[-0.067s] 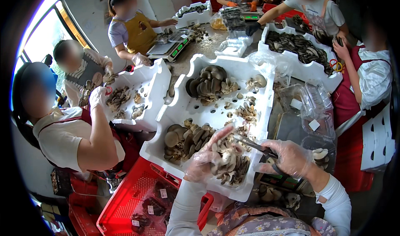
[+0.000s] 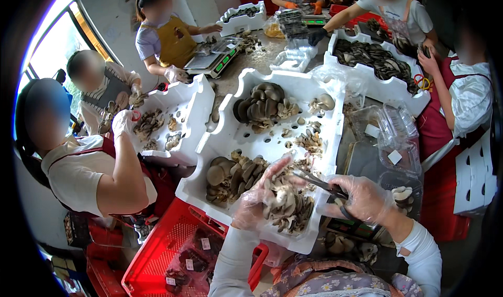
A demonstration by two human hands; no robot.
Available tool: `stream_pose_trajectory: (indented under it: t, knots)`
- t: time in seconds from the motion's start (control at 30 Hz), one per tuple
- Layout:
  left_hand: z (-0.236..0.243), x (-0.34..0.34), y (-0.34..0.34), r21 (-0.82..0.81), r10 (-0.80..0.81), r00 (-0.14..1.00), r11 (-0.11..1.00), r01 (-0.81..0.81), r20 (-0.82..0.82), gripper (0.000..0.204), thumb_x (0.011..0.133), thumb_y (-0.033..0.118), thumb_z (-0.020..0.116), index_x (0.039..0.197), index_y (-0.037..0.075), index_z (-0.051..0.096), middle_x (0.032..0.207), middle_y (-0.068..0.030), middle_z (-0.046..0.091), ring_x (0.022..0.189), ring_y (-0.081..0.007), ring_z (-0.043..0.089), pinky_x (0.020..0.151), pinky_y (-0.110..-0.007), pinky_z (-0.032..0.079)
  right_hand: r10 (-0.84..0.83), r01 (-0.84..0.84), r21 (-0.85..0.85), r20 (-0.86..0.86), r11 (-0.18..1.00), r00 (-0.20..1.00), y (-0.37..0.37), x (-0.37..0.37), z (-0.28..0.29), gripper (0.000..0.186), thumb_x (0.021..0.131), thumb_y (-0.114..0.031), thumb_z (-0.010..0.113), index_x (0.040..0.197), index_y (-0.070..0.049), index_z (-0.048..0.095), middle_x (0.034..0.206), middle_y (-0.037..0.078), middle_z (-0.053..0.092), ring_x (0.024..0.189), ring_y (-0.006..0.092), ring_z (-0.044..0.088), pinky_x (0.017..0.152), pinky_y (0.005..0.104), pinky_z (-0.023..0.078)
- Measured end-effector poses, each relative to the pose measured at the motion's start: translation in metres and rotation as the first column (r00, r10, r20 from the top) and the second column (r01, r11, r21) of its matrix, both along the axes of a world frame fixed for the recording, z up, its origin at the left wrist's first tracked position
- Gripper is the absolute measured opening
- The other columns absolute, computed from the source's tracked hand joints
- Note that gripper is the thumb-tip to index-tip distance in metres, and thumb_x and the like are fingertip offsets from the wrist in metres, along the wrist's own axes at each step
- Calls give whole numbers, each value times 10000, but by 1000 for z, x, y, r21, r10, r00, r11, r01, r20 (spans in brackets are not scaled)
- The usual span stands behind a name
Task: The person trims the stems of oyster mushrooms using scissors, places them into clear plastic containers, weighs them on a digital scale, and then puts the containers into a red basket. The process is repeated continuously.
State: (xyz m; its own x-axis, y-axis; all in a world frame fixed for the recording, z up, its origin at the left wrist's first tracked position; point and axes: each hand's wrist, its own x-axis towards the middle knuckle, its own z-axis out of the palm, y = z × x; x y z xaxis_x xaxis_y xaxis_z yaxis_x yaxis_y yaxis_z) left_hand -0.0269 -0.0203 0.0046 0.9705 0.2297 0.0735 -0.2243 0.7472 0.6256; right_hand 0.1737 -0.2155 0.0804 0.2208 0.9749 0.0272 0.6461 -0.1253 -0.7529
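My left hand (image 2: 254, 205), in a clear plastic glove, is closed around a pale clump of oyster mushrooms (image 2: 283, 196), its index finger stretched out along the top. My right hand (image 2: 364, 197), gloved the same way, grips a pair of dark-handled scissors (image 2: 320, 182). Its blades point left, toward the top of the clump; whether they touch it I cannot tell. Both hands are over the near end of a white foam crate (image 2: 222, 134). Inside the crate, grey-brown mushroom clusters (image 2: 260, 105) lie at the far left, with more mushrooms (image 2: 236, 175) beside my left hand.
Beyond my right hand lie clear plastic boxes (image 2: 390, 132). A red basket (image 2: 152, 247) with packed bags stands low at the left. Co-workers handle mushrooms around the table, at a second foam crate (image 2: 191, 100) on the left and a fuller one (image 2: 380, 79) on the right.
The scissors and my right hand have shifted very slightly. My left hand keeps its grip on the mushroom clump in almost the same place.
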Motion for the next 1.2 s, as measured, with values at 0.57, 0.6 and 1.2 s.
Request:
stream_pose_trajectory:
  t: [0.57,0.6,1.2]
  knots:
    - [-15,-6,-27,145,230,934,970,-197,-272,640,918,567,598,1349,98,524,850,-69,659,595,-209,559,466,-272,367,82,-159,522,166,838,983,49,-27,-36,476,751,84,662,1192,-62,559,888,157,693,847,363,703,741,443,573]
    - [-19,-7,-27,87,234,920,972,-217,-315,642,916,581,596,1334,97,541,883,-77,683,600,-215,573,460,-268,367,77,-173,501,208,848,975,52,-27,-41,343,843,31,644,1169,-49,572,859,167,686,824,357,698,730,443,569]
    - [29,-10,-110,484,578,710,793,-371,-403,438,877,38,587,1309,99,547,1193,-66,586,1042,-165,582,943,-309,489,-214,130,348,216,929,953,57,-2,-47,374,755,23,624,1127,-3,607,826,246,671,842,429,681,759,497,541]
